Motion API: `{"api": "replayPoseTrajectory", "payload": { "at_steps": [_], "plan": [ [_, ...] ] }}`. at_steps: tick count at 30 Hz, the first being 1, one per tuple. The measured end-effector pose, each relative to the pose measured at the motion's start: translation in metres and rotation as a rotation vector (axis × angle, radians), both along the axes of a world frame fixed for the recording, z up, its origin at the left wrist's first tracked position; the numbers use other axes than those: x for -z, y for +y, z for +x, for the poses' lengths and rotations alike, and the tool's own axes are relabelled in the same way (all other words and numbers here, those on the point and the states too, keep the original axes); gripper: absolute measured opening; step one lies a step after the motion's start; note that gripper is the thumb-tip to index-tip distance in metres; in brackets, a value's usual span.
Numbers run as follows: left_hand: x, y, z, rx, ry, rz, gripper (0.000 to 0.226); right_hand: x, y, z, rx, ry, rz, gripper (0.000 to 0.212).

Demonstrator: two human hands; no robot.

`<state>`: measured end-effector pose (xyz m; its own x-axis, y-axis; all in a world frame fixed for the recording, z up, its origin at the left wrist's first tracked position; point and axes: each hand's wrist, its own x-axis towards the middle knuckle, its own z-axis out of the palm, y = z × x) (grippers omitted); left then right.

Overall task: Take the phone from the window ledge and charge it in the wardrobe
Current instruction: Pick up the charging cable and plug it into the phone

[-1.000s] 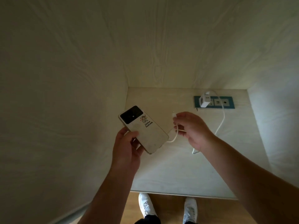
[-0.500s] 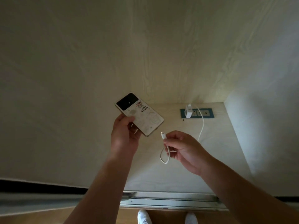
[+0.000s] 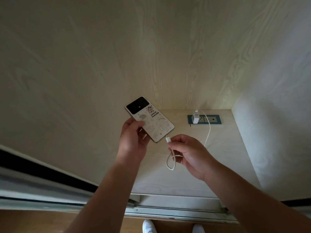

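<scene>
My left hand [image 3: 133, 140] holds a white phone [image 3: 151, 121] with its cartoon-printed back up and a black camera block at the far end. My right hand [image 3: 188, 153] pinches the white charging cable [image 3: 208, 132] near its plug, and the plug tip sits right at the phone's bottom edge. I cannot tell if it is seated. The cable loops below my fingers and runs back to a white charger [image 3: 196, 117] plugged into a blue-framed socket strip [image 3: 213, 119] on the wardrobe shelf [image 3: 223, 157].
Pale wood-grain wardrobe walls [image 3: 84, 64] close in on the left, back and right. A sliding-door track [image 3: 176, 211] runs along the shelf's front edge. Below it are the wooden floor and my white shoes [image 3: 148, 227].
The phone and the cable plug have come together; the plug tip now reaches the phone's bottom edge. The view has tilted, showing more of the door track.
</scene>
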<state>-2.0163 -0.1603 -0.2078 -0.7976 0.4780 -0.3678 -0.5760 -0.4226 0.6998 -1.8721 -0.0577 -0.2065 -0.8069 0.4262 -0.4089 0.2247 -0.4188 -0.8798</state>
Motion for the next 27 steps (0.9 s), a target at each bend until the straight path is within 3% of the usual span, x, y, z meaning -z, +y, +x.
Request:
{"api": "replayPoseTrajectory", "payload": {
  "at_steps": [5,17,27],
  "plan": [
    [0.003,-0.004,0.003,0.001,0.029,-0.023,0.028,0.002,-0.004,0.003,-0.011,-0.031,0.005,0.007],
    [0.006,0.001,0.005,0.092,0.077,-0.138,0.027,-0.001,0.007,0.008,-0.096,-0.115,-0.078,0.005],
    [0.014,-0.001,0.01,0.123,0.007,-0.193,0.028,0.009,0.006,0.012,-0.083,-0.123,-0.14,0.011]
  ]
}}
